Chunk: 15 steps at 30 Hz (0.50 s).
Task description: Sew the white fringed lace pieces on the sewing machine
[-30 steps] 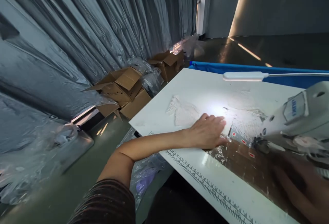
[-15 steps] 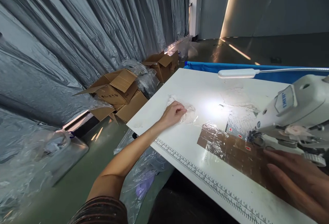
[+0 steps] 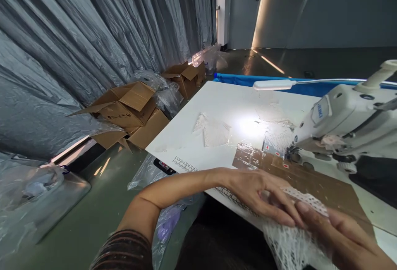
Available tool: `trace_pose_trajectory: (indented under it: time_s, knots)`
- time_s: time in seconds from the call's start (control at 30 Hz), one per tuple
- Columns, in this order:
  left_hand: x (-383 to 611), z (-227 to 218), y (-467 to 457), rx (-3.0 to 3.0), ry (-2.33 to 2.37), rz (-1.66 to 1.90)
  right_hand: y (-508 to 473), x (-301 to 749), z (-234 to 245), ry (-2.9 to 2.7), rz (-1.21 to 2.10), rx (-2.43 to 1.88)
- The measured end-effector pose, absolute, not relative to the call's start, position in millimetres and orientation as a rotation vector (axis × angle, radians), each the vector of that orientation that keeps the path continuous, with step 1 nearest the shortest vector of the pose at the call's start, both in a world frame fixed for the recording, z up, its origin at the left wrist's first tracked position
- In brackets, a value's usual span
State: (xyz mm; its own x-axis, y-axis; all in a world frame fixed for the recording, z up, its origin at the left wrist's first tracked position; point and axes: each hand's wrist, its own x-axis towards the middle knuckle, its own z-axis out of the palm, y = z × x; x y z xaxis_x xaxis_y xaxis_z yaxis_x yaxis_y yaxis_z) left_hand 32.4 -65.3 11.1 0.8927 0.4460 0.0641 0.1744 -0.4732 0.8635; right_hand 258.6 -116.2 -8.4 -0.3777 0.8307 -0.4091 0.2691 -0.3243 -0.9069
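A strip of white lace (image 3: 305, 199) is held in front of me, over the table's near edge. My left hand (image 3: 263, 195) reaches across to it, with its fingers bent and closed on the lace. Gripping the same piece from the other side, my right hand (image 3: 341, 230) has its thumb on top. The lower part of the lace hangs below both hands towards my lap. Part of each hand's grip is hidden by fingers. Behind the hands stands a white sewing machine (image 3: 338, 115), with another white lace piece (image 3: 279, 133) beside its needle area.
Brown tape-covered board (image 3: 335, 187) lies on the white table (image 3: 173, 137) before the machine. Thin lace pieces (image 3: 217, 131) lie farther left. A lamp (image 3: 273, 84) hangs over the far side. Cardboard boxes (image 3: 127, 111) and plastic bags (image 3: 58, 204) sit on the floor.
My left hand has moved from the lace on the table's left side to meet my right hand. Both hands now hold a lace piece near me; the view has turned slightly right.
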Motion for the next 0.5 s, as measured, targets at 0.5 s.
trace_pose_trajectory:
  time_s: [0.5]
  knots:
    - [3.4,-3.8,6.5,2.533,0.831,0.462,-50.4,285.5,-24.7,-1.683,0.758,-1.867]
